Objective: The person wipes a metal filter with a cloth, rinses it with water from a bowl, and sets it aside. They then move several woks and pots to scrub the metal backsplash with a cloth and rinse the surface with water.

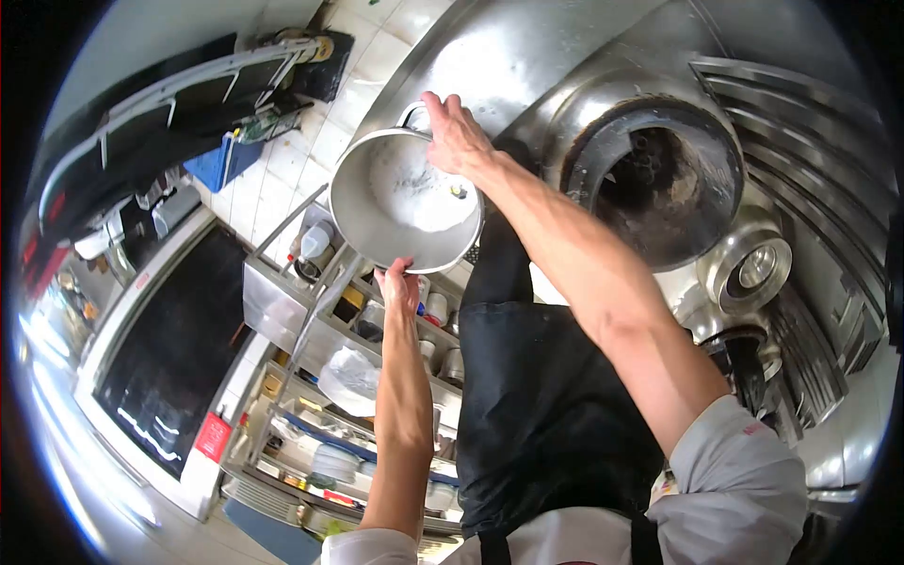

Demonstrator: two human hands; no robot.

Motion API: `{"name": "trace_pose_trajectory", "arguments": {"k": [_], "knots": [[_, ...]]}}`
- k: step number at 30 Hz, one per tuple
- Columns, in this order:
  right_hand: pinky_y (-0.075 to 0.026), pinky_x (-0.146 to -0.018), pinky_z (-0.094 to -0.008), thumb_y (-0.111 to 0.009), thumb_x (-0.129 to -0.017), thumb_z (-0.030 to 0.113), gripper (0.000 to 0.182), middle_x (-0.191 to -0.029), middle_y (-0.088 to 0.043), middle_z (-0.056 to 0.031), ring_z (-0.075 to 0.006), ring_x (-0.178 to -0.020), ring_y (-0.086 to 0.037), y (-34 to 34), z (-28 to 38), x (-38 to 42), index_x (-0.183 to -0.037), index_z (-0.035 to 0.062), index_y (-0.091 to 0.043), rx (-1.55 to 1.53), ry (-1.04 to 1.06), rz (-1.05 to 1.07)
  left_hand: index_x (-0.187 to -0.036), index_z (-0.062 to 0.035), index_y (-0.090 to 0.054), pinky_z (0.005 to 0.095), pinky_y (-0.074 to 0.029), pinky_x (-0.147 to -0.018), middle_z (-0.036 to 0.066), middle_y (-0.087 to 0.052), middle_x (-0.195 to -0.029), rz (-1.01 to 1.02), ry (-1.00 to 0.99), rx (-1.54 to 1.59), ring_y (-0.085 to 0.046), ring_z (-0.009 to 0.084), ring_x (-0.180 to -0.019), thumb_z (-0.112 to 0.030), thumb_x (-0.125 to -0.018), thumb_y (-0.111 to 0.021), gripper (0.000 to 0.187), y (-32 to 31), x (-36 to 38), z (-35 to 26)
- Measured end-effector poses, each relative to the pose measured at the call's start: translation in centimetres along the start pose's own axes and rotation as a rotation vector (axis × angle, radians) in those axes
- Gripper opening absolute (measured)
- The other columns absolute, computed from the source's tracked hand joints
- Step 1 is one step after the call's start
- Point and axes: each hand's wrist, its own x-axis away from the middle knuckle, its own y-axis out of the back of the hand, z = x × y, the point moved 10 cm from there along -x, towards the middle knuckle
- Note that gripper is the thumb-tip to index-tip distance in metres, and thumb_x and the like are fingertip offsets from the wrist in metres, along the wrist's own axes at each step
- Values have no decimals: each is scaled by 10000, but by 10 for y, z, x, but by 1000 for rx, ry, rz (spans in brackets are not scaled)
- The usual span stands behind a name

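Observation:
A wide metal pot is held up in front of me, its open mouth turned toward my view. Inside, the bottom is bright and whitish, with grey marks and a small yellowish-dark speck. My right hand is closed on the far side at the rim, close to a loop handle. On the near side, my left hand grips the edge with its thumb at the rim; whatever handle is there is hidden by the fingers. A black apron hangs over my front, below the pot.
To the right is a large round wok burner in a steel stove top. A smaller metal ring burner lies beyond it. Shelves with several containers and a plastic bag stand at lower left. White tiles cover the floor.

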Motion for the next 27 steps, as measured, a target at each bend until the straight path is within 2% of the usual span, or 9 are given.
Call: {"name": "trace_pose_trajectory", "arguments": {"k": [4,5,7,10,12,13,22,26,27], "knots": [[-501,-932,-469,-648,-752,70,719,-1192,-490,-321,-452,-1050,-579,45,-55,37,-1406,52,-349,-236,-54,-153,-1395,-96,-265,452,-513,-839,143,-548,-1121,-113,-87,-124,-577,252,-953,101,-708,-601,790,-25,50,-48],[-505,-915,-469,-667,-741,90,712,-1166,-513,-315,-447,-1028,-588,60,-62,60,-1389,46,-375,-276,-16,-227,-1385,-101,-288,443,-506,-832,138,-570,-1089,-186,-102,-421,-579,255,-961,53,-716,-625,765,-38,83,-74],[-496,-890,-463,-718,-716,163,758,-1190,-530,-305,-412,-1060,-591,97,-69,120,-1386,12,-398,-501,24,-274,-1367,-57,-315,376,-492,-663,105,-595,-1012,-88,-40,-483,-582,242,-848,12,-684,-663,769,-35,84,-84],[-522,-865,-467,-702,-719,184,804,-1187,-510,-325,-437,-1028,-599,126,-107,229,-1398,-36,-332,-612,-209,-379,-1394,-34,-327,417,-500,-866,148,-571,-1149,-70,-163,-787,-573,284,-1002,14,-670,-634,788,-80,132,-119],[-517,-868,-470,-702,-721,194,817,-1178,-508,-350,-451,-1001,-600,138,-134,299,-1384,-61,-298,-606,-241,-550,-1385,-39,-362,407,-453,-959,147,-545,-1216,276,-296,-723,-550,284,-1061,23,-641,-625,791,-134,155,-113],[-495,-893,-465,-728,-712,214,815,-1175,-519,-311,-435,-1035,-583,140,-152,335,-1369,-47,-324,-649,-303,-608,-1367,-39,-389,405,-446,-970,142,-545,-1217,441,-393,-958,-549,283,-1067,27,-628,-620,777,-160,163,-111],[-477,-709,-320,-775,-738,207,770,-942,-536,-80,-163,-823,-552,108,-233,652,-1362,4,-371,-1327,-839,-1071,-1348,-15,-407,351,-453,-934,116,-524,-1217,1073,-397,-1320,-517,215,-1092,11,-683,-688,723,-371,381,62],[-477,-802,-322,-771,-740,145,701,-1016,-576,-90,-172,-925,-558,12,-276,751,-1321,18,-401,-1614,-875,-1579,-1330,8,-396,316,-473,-869,131,-534,-1187,1433,-270,-1583,-551,216,-1021,-34,-649,-696,745,-400,480,211],[-488,-810,-356,-767,-743,181,702,-1038,-594,-137,-211,-918,-578,-18,-296,773,-1316,-9,-409,-1539,-974,-1592,-1365,18,-368,348,-443,-949,164,-530,-1213,1443,-398,-1724,-546,249,-1075,-23,-650,-690,785,-401,506,244]]}}
